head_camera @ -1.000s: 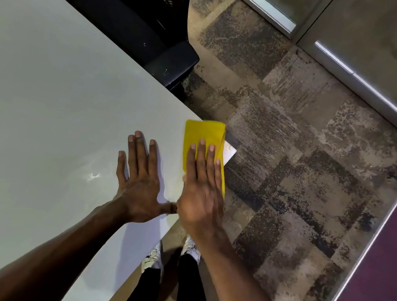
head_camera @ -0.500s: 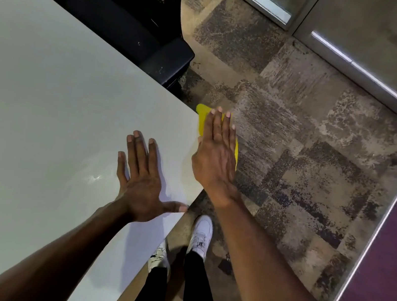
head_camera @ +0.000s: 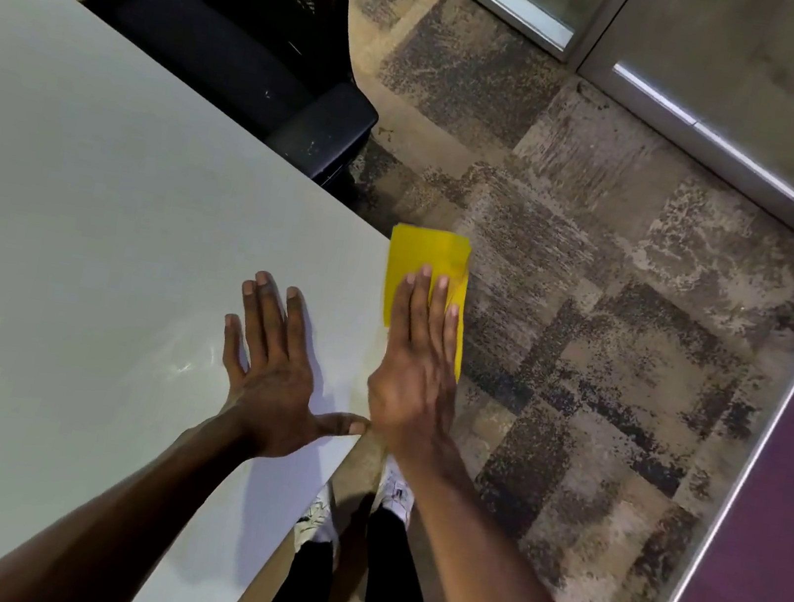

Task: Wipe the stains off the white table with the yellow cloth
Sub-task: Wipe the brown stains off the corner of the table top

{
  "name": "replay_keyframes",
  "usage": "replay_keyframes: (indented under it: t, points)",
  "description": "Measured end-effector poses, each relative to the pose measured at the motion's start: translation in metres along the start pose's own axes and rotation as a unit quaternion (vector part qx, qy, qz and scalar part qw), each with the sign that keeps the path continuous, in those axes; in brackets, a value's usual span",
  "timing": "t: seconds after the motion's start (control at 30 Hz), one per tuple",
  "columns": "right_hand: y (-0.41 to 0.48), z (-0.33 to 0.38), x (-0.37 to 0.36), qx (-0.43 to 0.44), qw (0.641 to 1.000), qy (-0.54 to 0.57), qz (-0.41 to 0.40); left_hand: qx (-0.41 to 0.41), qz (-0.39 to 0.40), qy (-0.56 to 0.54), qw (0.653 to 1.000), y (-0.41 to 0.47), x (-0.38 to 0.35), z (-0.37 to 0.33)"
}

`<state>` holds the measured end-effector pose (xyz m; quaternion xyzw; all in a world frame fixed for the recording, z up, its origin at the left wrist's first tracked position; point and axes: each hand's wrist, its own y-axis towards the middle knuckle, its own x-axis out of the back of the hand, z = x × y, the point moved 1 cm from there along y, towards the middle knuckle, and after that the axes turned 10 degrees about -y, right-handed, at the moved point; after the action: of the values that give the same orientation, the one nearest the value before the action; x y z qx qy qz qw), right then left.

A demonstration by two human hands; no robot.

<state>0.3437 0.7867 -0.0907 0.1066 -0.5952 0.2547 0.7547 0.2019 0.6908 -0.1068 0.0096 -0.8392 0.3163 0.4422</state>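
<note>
Both hands lie flat at the corner of the smooth white counter.
The right hand, fingers straight and close together, presses the folded rectangular yellow cloth down over the counter's corner, the cloth's right edge seen against the mottled brown-and-grey carpet. The left hand rests palm down just beside it, fingers spread wide, thumb stretched toward the right wrist, holding nothing. A black mesh-backed chair stands at the counter's far edge.
</note>
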Motion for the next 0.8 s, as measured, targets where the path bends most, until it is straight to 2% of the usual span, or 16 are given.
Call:
replay_keyframes:
  t: [0.1, 0.2, 0.33, 0.47, 0.57, 0.8]
  points:
    - [0.034, -0.003, 0.005, -0.032, 0.999, -0.006, 0.004, -0.004, -0.006, 0.002, 1.000, 0.000, -0.003, 0.002]
    - [0.029, 0.001, 0.005, -0.039, 0.999, 0.007, -0.004, -0.007, -0.009, -0.001, 1.000, -0.001, -0.003, 0.003]
    - [-0.030, 0.010, 0.001, 0.003, 0.998, 0.057, -0.007, -0.005, -0.003, 0.006, 1.000, -0.002, 0.000, 0.002]
    - [-0.066, 0.010, -0.007, 0.061, 0.997, 0.020, 0.042, 0.001, -0.002, 0.010, 1.000, -0.002, 0.001, -0.001]
    - [-0.042, -0.001, -0.002, 0.093, 0.994, 0.031, 0.041, 0.001, 0.003, 0.008, 1.000, -0.001, 0.001, 0.001]
    - [0.036, -0.009, 0.010, 0.090, 0.995, -0.005, 0.039, 0.009, 0.013, -0.002, 1.000, -0.001, 0.002, 0.001]
